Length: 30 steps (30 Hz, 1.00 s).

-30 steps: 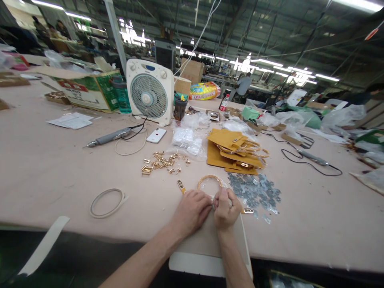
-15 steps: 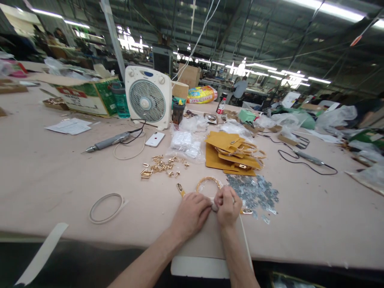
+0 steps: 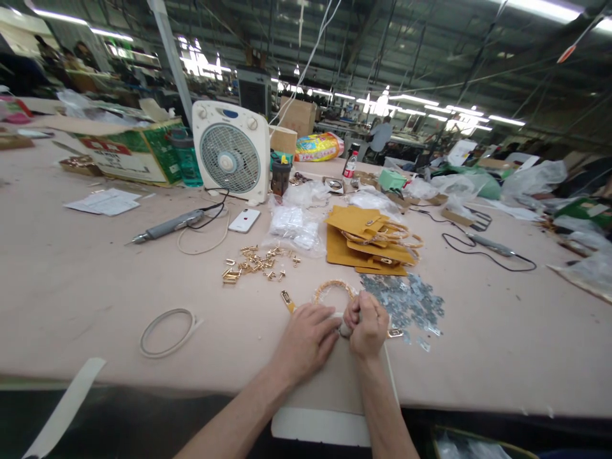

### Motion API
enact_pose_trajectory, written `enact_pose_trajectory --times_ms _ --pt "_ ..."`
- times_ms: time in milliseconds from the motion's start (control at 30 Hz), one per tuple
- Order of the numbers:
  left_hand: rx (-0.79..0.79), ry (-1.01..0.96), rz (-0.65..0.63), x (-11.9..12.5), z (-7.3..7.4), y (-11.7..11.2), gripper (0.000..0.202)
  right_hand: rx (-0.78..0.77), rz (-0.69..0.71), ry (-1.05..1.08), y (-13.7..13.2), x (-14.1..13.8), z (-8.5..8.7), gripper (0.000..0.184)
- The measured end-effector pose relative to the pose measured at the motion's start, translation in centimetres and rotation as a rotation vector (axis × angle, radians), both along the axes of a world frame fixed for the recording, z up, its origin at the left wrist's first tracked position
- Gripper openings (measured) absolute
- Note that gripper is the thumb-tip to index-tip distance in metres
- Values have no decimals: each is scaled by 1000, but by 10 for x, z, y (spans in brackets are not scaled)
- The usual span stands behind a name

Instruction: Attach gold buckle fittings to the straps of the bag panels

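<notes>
The person's left hand [image 3: 308, 338] lies palm-down on a pale flat panel [image 3: 320, 426] that juts over the near edge of the tabletop [image 3: 478, 357]; whether its bent fingers pinch anything cannot be told. Just beside it, the right hand [image 3: 369, 325] is curled into a fist, its contents hidden. Beyond them curves a plastic-wrapped ring handle [image 3: 333, 283], between two gold-buckled tabs [image 3: 287, 301]. Metal plates [image 3: 411, 303] lie scattered near the right hand.
</notes>
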<state>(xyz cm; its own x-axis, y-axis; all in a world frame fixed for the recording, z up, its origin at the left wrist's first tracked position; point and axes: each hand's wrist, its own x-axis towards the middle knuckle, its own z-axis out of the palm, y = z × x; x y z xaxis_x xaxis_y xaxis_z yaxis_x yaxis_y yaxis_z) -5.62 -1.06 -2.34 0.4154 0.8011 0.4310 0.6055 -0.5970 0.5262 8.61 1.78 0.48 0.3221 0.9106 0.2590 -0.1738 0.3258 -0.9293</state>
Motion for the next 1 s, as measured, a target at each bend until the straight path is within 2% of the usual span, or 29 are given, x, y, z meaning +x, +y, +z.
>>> enact_pose_trajectory --times_ms 400,533,633,767,867,1000 --pt "-43 -20 -16 -1 9 0 21 -20 -12 -441 9 -2 1 47" --pt "-34 -70 -60 -1 7 0 25 -76 23 -369 5 1 3 48" --pt "-30 -91 -65 -2 1 -1 22 -126 78 -211 1 9 3 47" --pt "-26 -91 -42 -2 -4 0 14 -55 46 28 1 21 7 44" --pt "-26 -90 -50 -2 -3 1 14 -33 50 56 7 22 10 43" --pt "-3 -88 -47 -1 -1 1 15 -97 91 28 18 12 5 43"
